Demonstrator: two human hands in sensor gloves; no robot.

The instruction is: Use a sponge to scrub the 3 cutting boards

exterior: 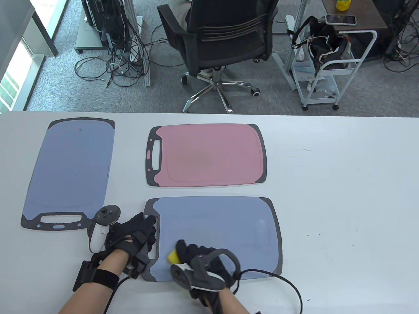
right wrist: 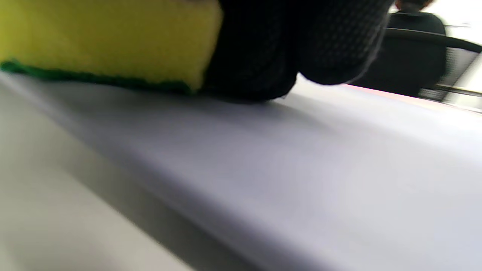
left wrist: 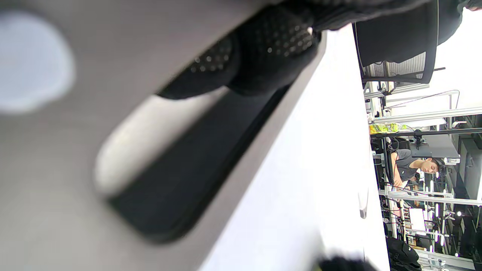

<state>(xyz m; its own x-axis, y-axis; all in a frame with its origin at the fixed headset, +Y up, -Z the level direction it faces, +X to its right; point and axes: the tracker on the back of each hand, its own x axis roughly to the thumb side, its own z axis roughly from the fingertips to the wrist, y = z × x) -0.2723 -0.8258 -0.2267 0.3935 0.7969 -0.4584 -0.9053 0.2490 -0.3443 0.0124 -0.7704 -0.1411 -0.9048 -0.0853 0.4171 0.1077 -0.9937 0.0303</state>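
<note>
Sponge point(exterior: 172, 257), yellow with a green scouring face, sits pressed green side down on the near blue cutting board point(exterior: 222, 235), close to that board's near left corner. The right hand point(exterior: 201, 261) grips it, fingers point(right wrist: 263, 52) curled over its top and side, and in the right wrist view their tips touch the board just beside the sponge point(right wrist: 109, 41). The left hand point(exterior: 136, 238) lies on the dark handle end of the same board, its fingers point(left wrist: 263, 49) spread fairly straight over the grey rim beside the handle slot, pressing rather than grasping, so that hand is released. Each hand carries a tracker on its back, the left tracker point(exterior: 101, 225) white and grey, the right tracker point(exterior: 199, 273) grey with a ring.

Farther away on the white counter point(exterior: 343, 196), the pink cutting board point(exterior: 209, 155) lies just beyond the near blue one, apart from it, its handle slot to the left. A second blue cutting board point(exterior: 70, 173) lies at the left, turned lengthwise with its handle at the near end, close to the left tracker.

Beyond the counter's far edge stand a black office chair point(exterior: 222, 42) and a white trolley point(exterior: 330, 72).
</note>
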